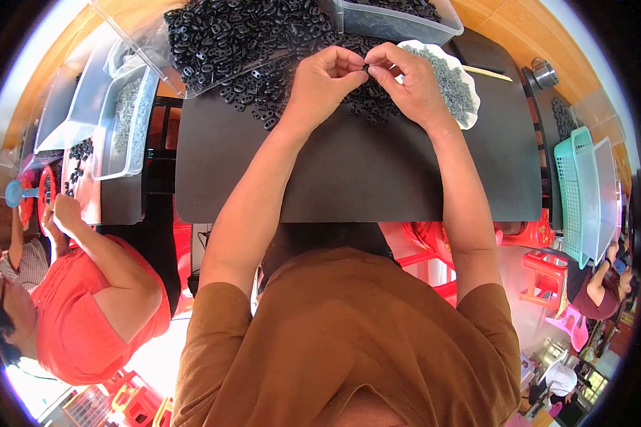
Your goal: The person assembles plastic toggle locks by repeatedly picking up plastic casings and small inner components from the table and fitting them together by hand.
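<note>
My left hand point(323, 84) and my right hand point(412, 84) meet over the far side of the dark table. Both are closed in a pinch, with thumbs and fingertips on one small black piece point(365, 67) held between them. Fingers cover most of it, so its exact shape is hidden. Beyond and around my left hand spreads a big heap of small black oval plastic pieces with holes point(242, 35). A few more lie loose under my hands. Close by my right hand, a white scallop-edged plate point(470, 122) holds many tiny grey parts point(449, 80).
A clear plastic bin point(406, 30) with black pieces stands at the back. Clear tubs point(124, 171) sit on the left, near a person in red point(107, 306) working there. On the right are a green basket point(573, 192), a metal cup point(545, 72) and red stools point(545, 277).
</note>
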`<state>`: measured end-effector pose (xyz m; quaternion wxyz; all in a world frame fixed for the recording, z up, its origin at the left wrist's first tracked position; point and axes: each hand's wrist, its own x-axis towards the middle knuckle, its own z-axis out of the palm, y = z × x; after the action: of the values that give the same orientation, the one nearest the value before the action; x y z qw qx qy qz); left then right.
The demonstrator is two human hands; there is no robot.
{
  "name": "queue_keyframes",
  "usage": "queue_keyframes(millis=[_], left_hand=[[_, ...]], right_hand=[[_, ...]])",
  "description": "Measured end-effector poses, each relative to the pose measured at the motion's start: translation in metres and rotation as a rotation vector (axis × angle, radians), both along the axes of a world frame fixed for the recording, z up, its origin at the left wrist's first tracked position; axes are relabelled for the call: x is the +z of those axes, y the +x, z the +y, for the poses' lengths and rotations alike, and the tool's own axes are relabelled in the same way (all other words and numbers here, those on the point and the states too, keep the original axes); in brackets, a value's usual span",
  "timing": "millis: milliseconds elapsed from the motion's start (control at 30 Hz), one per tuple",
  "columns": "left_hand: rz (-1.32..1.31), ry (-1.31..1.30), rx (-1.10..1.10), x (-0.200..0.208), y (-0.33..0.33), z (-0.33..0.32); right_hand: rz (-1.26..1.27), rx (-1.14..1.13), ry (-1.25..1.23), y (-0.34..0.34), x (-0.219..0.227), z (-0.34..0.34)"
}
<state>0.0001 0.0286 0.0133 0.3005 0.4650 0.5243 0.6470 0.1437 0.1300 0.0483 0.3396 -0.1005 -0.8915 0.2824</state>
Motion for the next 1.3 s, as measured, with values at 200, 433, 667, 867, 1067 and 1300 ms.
queue_keyframes(millis=[200, 433, 667, 867, 1067, 1300], left_hand=[[0.011, -0.018, 0.001, -0.004, -0.002, 0.001], [-0.031, -0.047, -0.001, -0.002, -0.004, 0.000], [-0.006, -0.057, 0.007, -0.003, -0.003, 0.000], [0.008, -0.050, 0.021, -0.003, 0.001, 0.000], [-0.044, -0.032, 0.000, -0.006, 0.002, 0.001], [-0.158, 0.034, -0.015, -0.005, 0.000, 0.001]], right_hand=[[-0.033, -0.006, 0.009, 0.001, 0.001, 0.000], [-0.096, 0.102, -0.444, 0.005, -0.004, 0.009], [-0.134, 0.048, -0.422, 0.006, -0.002, 0.007], [-0.170, 0.010, -0.175, 0.004, 0.000, 0.004], [-0.197, -0.017, -0.005, 0.004, -0.006, 0.010], [-0.090, 0.042, -0.382, 0.001, -0.003, -0.002]])
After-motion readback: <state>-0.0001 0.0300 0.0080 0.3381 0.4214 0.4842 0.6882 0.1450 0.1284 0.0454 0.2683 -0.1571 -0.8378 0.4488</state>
